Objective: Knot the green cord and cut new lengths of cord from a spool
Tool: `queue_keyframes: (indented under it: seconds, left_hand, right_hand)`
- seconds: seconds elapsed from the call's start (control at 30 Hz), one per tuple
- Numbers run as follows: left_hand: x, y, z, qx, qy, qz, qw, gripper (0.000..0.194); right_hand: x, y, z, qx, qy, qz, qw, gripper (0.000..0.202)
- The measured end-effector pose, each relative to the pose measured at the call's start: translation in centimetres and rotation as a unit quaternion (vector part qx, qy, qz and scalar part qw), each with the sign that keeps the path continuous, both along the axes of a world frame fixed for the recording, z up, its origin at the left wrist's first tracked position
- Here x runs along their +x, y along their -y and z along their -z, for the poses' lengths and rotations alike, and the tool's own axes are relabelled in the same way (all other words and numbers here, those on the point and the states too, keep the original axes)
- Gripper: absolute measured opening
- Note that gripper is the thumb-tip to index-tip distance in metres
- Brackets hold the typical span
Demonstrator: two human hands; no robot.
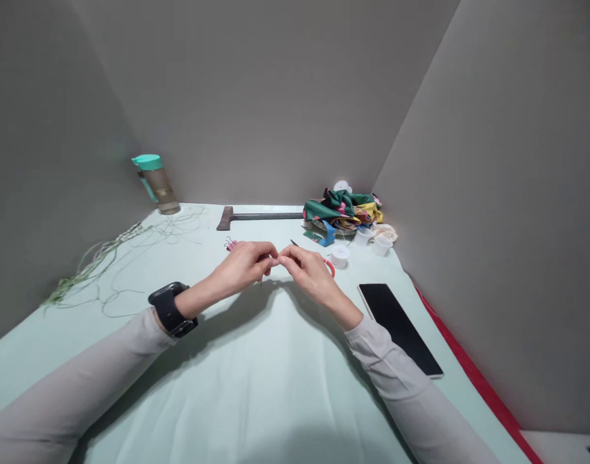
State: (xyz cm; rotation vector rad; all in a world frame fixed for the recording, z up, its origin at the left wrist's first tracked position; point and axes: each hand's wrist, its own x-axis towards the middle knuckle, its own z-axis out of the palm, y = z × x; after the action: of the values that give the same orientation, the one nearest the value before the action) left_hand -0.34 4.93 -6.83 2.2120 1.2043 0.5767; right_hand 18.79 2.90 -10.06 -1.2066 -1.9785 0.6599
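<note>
My left hand (249,264) and my right hand (310,274) meet fingertip to fingertip above the middle of the pale green cloth. Both are closed in a pinch, and whatever lies between the fingertips is too small to make out. A short thin tip shows just below the left fingers. Behind the left hand lies a pink clip (231,243) with wire handles, partly covered. Scissors with a red-orange handle (330,267) are mostly hidden behind my right hand, next to a white spool (340,256).
A bottle (162,187) stands at the back left, near green strings (89,270). At the back lies a hammer-like tool (265,216), with patterned fabric (343,209) and small white cups (382,244) to its right. A black tablet (398,328) lies at the right.
</note>
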Motion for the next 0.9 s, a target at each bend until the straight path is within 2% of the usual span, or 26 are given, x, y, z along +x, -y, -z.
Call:
queue_keyframes:
  seconds: [0.13, 0.23, 0.37, 0.5, 0.6, 0.7, 0.8, 0.9]
  left_hand:
    - [-0.2, 0.0, -0.2, 0.038, -0.025, -0.042, 0.998, 0.027]
    - [-0.7, -0.1, -0.6, 0.042, -0.034, -0.057, 0.997, 0.026]
    - [-1.2, -0.1, -0.9, 0.043, -0.035, -0.058, 0.997, 0.026]
    - [-1.3, -0.2, -0.8, 0.046, -0.03, -0.036, 0.998, 0.027]
    - [-1.3, -0.1, -0.8, 0.053, -0.022, -0.019, 0.998, 0.027]
    - [-1.3, 0.4, -1.2, 0.066, -0.015, -0.011, 0.998, 0.027]
    - [-1.5, 1.4, -1.7, 0.078, -0.013, -0.003, 0.997, 0.026]
    - [-1.7, 2.2, -2.0, 0.089, -0.021, -0.004, 0.996, 0.025]
  right_hand:
    - [1.2, -0.6, -1.3, 0.014, 0.014, -0.007, 1.0, 0.033]
    - [3.0, -1.6, -2.7, 0.039, 0.052, 0.025, 0.998, 0.033]
    - [6.1, -3.0, -3.8, 0.028, 0.137, 0.069, 0.988, 0.031]
    - [7.7, -3.1, -4.9, 0.001, 0.187, 0.058, 0.981, 0.032]
    - [6.7, -2.0, -6.0, -0.004, 0.197, 0.019, 0.98, 0.032]
    - [3.8, -0.5, -6.4, -0.006, 0.18, -0.056, 0.982, 0.037]
    - [0.6, 0.8, -5.6, -0.002, 0.154, -0.122, 0.98, 0.036]
    - [-1.3, 1.1, -4.1, 0.007, 0.131, -0.115, 0.985, 0.03]
